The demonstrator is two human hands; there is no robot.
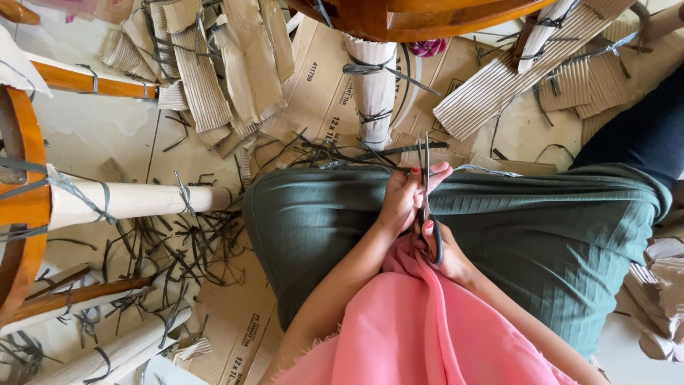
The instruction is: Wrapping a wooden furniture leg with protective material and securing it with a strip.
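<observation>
I see scissors [427, 187], slim, dark-handled, blades together pointing 12 o'clock; right hand [443, 246] grip clamps handles, left hand [407, 196] clasps blades.

Both hands, left hand [405, 199] and right hand [445, 249], on black-handled scissors [427, 196] above a green-clad lap [541, 228].

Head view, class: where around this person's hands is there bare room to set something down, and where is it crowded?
Free: the green lap right of both hands, and pale floor between the two wrapped legs at left. Crowded: dark strips left of the lap, cardboard ahead.
</observation>
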